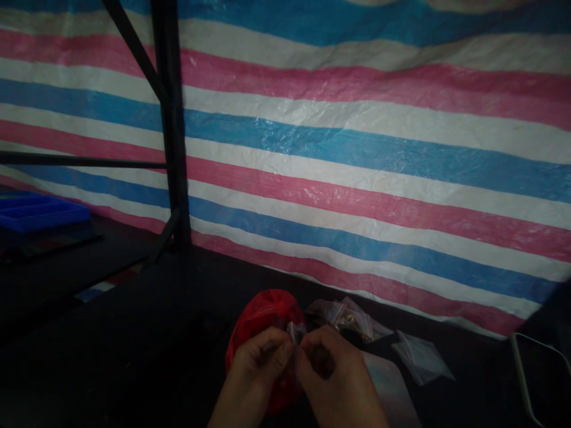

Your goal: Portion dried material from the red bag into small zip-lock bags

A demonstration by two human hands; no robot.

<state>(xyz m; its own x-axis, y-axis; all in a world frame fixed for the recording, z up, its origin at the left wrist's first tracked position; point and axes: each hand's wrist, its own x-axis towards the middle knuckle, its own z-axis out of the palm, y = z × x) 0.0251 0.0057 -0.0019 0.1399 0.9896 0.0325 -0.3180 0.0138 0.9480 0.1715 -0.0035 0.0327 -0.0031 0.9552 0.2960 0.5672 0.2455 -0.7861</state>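
My left hand (263,362) and my right hand (332,368) meet at the bottom middle, thumbs and forefingers pinched close together. Between their fingertips is a small clear plastic bag (294,330), mostly covered by the fingers; what it contains is too dark to make out. Directly beneath both hands lies a red plastic bag (267,306), its rim spread round. Just beyond my right hand rest several clear zip bags (350,318) with small brownish pieces inside. A pale, shiny flat sheet or board (388,386) shows partly behind my right wrist.
Flat clear bags (422,356) lie on the dark table (187,333) to the right. A pale-rimmed phone-like object (542,380) is at the right edge. Black metal posts (172,131) stand before a striped plastic sheet (357,148). A blue compartment tray (44,211) sits far left.
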